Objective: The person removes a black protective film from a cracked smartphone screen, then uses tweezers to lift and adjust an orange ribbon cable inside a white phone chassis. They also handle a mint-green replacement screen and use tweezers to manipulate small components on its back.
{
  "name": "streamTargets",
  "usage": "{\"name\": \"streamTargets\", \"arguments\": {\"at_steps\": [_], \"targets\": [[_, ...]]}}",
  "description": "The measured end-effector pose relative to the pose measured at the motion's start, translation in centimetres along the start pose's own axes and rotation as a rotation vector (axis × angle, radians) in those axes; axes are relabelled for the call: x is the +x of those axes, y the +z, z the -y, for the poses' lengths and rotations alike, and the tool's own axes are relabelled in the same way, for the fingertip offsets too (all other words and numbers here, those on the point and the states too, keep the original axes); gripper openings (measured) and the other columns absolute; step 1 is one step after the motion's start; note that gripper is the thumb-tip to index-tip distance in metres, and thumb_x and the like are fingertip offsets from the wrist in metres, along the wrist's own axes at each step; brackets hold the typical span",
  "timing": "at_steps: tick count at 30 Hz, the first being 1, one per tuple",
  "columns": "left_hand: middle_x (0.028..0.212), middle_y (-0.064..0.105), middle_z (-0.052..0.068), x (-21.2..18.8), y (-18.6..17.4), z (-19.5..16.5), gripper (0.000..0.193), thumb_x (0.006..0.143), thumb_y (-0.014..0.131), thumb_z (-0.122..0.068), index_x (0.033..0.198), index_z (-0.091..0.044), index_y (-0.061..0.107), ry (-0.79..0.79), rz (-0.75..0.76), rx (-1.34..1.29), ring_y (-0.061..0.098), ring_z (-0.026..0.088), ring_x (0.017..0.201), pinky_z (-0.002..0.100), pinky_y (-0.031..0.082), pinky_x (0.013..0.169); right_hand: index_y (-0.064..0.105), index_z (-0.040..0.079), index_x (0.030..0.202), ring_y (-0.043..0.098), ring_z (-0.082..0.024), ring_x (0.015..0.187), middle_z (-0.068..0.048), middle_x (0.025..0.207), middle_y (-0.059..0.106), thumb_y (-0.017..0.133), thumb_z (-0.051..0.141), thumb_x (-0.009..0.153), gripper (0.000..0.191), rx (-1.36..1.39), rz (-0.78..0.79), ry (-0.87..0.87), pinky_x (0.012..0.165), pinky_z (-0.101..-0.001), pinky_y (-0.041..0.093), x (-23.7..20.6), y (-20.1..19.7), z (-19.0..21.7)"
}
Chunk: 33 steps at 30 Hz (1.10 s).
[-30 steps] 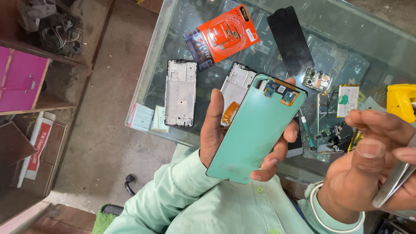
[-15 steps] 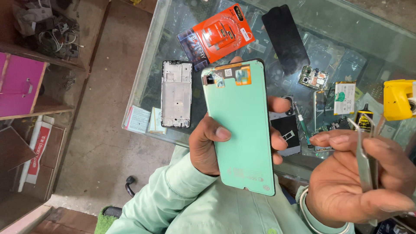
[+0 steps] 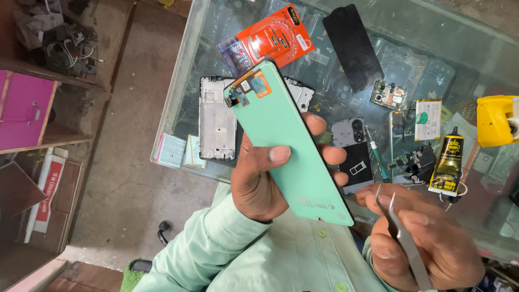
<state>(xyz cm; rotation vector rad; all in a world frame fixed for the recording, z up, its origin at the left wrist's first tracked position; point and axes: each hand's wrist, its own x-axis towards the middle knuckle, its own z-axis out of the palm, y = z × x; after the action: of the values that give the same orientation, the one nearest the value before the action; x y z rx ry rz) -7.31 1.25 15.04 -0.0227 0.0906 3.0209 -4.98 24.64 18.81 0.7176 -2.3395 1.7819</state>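
My left hand (image 3: 265,181) grips a mint-green phone screen panel (image 3: 286,140), tilted with its top end toward the upper left, where a small flex cable and an orange patch sit. The thumb lies across the green face and the fingers wrap behind the right edge. My right hand (image 3: 427,243) is at the lower right, holding metal tweezers (image 3: 403,238) with the tips pointing up toward the panel's lower end, a short gap apart from it.
The glass counter (image 3: 178,113) holds a silver phone frame (image 3: 216,119), an orange packet (image 3: 275,38), a black screen (image 3: 352,46), a grey back cover (image 3: 357,154), a small circuit board (image 3: 389,95), a black glue tube (image 3: 450,162) and a yellow tool (image 3: 496,120). Floor and shelves lie left.
The left hand has turned the green panel from leaning right to leaning left. The right hand shifted its grip and now holds the tweezers tips-up closer to the panel.
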Motion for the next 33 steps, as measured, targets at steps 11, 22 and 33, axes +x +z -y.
{"name": "streamTargets", "arguments": {"at_steps": [11,22,33], "targets": [[0.113,0.057,0.013,-0.1,0.6,-0.2,0.034,0.101,0.070,-0.012,0.124,0.008,0.056,0.129,-0.031,0.110,0.064,0.026,0.109,0.058,0.063,0.083,0.058,0.006,0.115,0.075,-0.031,0.109,-0.013,0.116,0.069,0.073,0.010,0.094,0.027,0.039,0.190,-0.043,0.101,-0.0489,0.066,2.9,-0.1,1.8],[0.112,0.059,0.014,-0.4,0.5,-0.2,0.032,0.102,0.070,-0.011,0.124,0.009,0.058,0.145,-0.007,0.145,0.065,0.026,0.105,0.059,0.063,0.083,0.058,0.005,0.111,0.078,-0.029,0.104,-0.013,0.107,0.071,0.073,0.008,0.094,0.023,-0.012,0.143,-0.024,0.093,-0.0450,0.067,3.0,0.8,2.5],[0.120,0.065,0.020,-0.9,0.4,0.2,0.029,0.106,0.071,-0.010,0.125,0.008,0.061,0.129,0.056,0.185,0.070,0.030,0.104,0.061,0.063,0.083,0.059,0.008,0.105,0.073,-0.025,0.096,-0.009,0.100,0.069,0.074,0.012,0.089,0.022,-0.141,0.156,-0.109,0.092,-0.0426,0.065,4.4,1.0,3.1]]}}
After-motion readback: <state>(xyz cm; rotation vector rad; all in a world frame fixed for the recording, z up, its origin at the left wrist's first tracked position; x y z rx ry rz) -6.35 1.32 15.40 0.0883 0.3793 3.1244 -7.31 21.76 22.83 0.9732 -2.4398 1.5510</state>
